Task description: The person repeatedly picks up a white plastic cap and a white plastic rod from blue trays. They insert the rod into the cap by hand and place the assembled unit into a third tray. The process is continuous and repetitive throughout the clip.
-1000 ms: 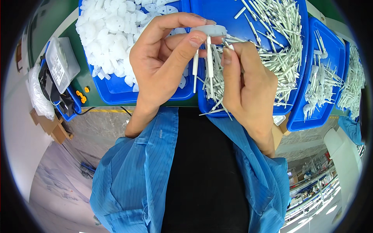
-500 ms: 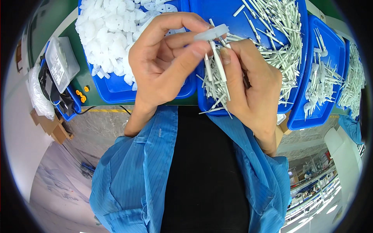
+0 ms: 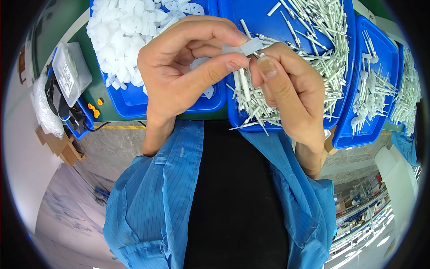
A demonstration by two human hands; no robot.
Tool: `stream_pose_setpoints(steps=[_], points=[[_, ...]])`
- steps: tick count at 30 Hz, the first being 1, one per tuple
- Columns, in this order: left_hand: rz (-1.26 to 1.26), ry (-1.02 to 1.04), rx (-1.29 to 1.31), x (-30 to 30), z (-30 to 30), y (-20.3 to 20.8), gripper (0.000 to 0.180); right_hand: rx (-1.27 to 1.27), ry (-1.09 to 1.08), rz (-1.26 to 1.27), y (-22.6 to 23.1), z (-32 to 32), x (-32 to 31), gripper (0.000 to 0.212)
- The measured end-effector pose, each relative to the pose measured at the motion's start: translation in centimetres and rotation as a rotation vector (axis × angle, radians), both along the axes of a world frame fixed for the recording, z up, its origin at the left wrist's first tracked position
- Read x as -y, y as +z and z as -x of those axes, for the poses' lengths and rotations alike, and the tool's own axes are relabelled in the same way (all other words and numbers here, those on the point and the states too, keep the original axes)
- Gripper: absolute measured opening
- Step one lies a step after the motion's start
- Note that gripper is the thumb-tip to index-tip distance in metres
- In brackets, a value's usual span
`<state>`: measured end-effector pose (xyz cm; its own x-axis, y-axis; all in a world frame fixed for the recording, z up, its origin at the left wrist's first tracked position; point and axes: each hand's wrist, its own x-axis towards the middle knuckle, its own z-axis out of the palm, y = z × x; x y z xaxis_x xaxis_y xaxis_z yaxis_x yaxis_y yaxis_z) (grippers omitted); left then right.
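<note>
My left hand [image 3: 172, 71] pinches a translucent white plastic piece [image 3: 251, 45] between thumb and fingers, above the gap between two blue trays. Close against it, my right hand [image 3: 293, 87] has thumb and forefinger closed on a thin rod [image 3: 256, 54]. Only the rod's metal end shows beside the plastic piece; my fingers hide the rest. White rods [image 3: 244, 85] show just below the piece; I cannot tell whether they are fixed to it or lie behind. Similar plastic pieces [image 3: 118, 40] are heaped left of my hands, and many white rods [image 3: 331, 49] lie to the right.
The heaps sit in a left blue tray [image 3: 130, 110] and a middle blue tray [image 3: 251, 15]. A smaller blue tray [image 3: 347, 141] at right holds plastic pieces with rods [image 3: 365, 89]. Yellow caps [image 3: 96, 112], a clear box [image 3: 74, 74] and a bag [image 3: 47, 110] are at left.
My right hand has turned and brought its fingertips up against the plastic piece. The long white rod beside its thumb no longer shows there. My left hand has shifted slightly left, tilting the piece.
</note>
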<state>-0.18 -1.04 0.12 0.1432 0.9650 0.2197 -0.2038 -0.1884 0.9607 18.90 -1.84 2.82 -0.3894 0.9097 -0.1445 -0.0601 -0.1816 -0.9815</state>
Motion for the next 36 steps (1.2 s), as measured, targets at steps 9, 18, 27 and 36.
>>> stream_pose_setpoints(steps=[9, 18, 27, 36], points=[[0.02, 0.078, -0.094, 0.5, -0.2, 0.7, 0.028, 0.096, -0.018, -0.118, 0.1, 0.4, 0.0, 0.016], [-0.181, 0.028, -0.221, 0.2, 0.6, 0.9, 0.033, 0.471, -0.211, -0.682, -0.8, 1.5, 0.8, 0.01], [-0.229, 0.085, -0.263, 0.7, -0.6, 1.8, 0.046, 0.352, -0.131, -0.852, -2.0, -0.1, 0.0, 0.017], [-0.742, 0.095, -0.46, -0.5, -0.5, 0.5, 0.025, 0.431, -0.17, -0.417, 0.1, 0.7, 0.9, 0.011]])
